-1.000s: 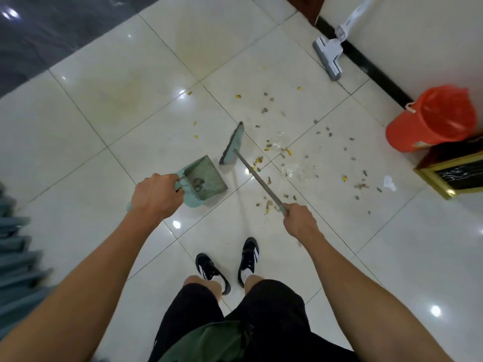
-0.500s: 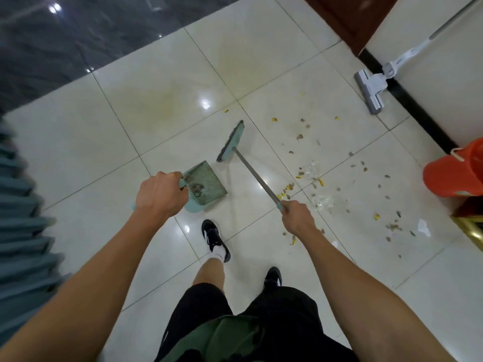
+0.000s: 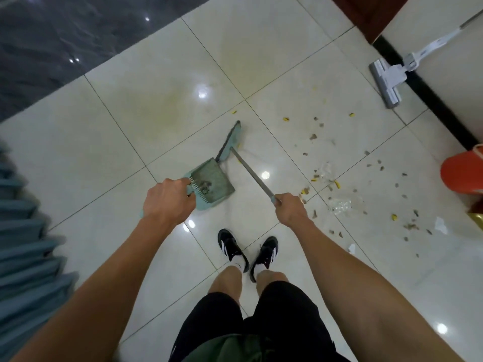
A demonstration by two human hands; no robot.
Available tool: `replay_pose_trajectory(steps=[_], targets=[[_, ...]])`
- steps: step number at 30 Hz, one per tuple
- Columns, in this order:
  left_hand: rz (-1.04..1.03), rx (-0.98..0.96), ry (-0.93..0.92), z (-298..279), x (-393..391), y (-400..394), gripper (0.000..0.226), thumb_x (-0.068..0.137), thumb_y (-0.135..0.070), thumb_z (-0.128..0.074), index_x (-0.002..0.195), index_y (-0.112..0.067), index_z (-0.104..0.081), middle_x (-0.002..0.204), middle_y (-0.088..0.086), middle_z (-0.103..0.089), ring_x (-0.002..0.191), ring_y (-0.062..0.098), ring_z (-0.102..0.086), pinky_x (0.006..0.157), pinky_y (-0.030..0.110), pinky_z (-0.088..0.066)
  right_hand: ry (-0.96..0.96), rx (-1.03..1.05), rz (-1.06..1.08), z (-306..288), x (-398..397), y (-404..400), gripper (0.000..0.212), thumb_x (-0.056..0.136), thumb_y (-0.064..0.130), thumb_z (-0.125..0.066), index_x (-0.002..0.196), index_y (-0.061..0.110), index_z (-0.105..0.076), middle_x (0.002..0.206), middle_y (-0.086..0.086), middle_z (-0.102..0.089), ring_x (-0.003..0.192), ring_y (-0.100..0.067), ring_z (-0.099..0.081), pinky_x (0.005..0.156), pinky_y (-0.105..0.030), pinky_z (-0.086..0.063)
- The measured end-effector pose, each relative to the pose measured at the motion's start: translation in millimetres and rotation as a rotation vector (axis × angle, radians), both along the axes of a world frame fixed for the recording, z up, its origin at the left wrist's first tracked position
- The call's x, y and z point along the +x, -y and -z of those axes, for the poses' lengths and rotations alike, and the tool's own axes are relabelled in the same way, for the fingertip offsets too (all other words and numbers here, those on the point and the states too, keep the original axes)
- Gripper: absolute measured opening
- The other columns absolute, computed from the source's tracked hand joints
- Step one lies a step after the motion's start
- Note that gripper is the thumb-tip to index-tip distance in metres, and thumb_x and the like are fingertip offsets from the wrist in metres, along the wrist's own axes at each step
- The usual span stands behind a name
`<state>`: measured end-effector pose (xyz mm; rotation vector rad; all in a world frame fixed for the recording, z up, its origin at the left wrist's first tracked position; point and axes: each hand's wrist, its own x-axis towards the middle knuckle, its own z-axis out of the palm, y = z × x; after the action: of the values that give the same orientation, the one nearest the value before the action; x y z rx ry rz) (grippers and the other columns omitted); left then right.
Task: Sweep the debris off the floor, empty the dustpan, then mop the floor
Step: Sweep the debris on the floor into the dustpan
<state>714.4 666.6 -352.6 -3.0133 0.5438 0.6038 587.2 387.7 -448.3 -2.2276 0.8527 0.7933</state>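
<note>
My left hand (image 3: 168, 202) grips the handle of a teal dustpan (image 3: 213, 185), which has a little dirt near its comb teeth. My right hand (image 3: 290, 211) holds the metal handle of a teal broom (image 3: 230, 141); the broom head rests on the floor just beyond the dustpan's far corner. Debris (image 3: 339, 176) of yellow and brown bits, clear plastic scraps and white paper is scattered over the cream floor tiles to the right of the broom. A white flat mop (image 3: 386, 78) leans against the wall at the upper right.
An orange bucket (image 3: 462, 173) stands at the right edge by the wall's black skirting. Dark marble flooring (image 3: 65, 40) fills the upper left. A blue-grey pleated curtain (image 3: 23, 254) hangs at the left. My feet in black shoes (image 3: 247, 250) stand behind the dustpan.
I have stepped left, so debris, mop and bucket shifted right in view. The broom head has come closer to the dustpan's far corner. Both feet now stand together.
</note>
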Motion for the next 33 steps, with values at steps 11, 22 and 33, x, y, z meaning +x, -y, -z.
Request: replay_pose_trajectory(steps=[11,22,33], targets=[[0.127,0.077,-0.007,3,3,53,0.017,0.088,-0.031,-0.051,0.095,-0.022,-0.063,0.069,0.003,-0.048,0.061,0.029,-0.049,0.057,0.032,-0.036,-0.125,-0.072,-0.001,9,-26,36,0.028,0.1,0.018,-0.048,0.123,0.012,-0.062,0.102,-0.009,-0.062,0.085,-0.026,-0.059,0.066,-0.032,-0.046],[0.3,0.099,-0.002,-2,-29,149,0.018,0.089,-0.031,-0.053,0.094,-0.018,-0.064,0.075,0.006,-0.055,0.064,0.029,-0.055,0.058,0.032,-0.041,-0.199,-0.146,0.126,-4,-121,105,0.026,0.097,0.015,-0.049,0.118,0.015,-0.065,0.079,0.0,-0.049,0.075,-0.023,-0.054,0.065,-0.032,-0.045],[0.416,0.069,-0.015,-12,-73,225,0.017,0.088,-0.03,-0.052,0.092,-0.019,-0.063,0.071,0.004,-0.051,0.065,0.029,-0.054,0.06,0.032,-0.039,-0.222,-0.181,0.339,-17,-230,158,0.029,0.093,0.015,-0.05,0.119,0.016,-0.063,0.104,-0.005,-0.062,0.092,-0.029,-0.062,0.072,-0.033,-0.049]])
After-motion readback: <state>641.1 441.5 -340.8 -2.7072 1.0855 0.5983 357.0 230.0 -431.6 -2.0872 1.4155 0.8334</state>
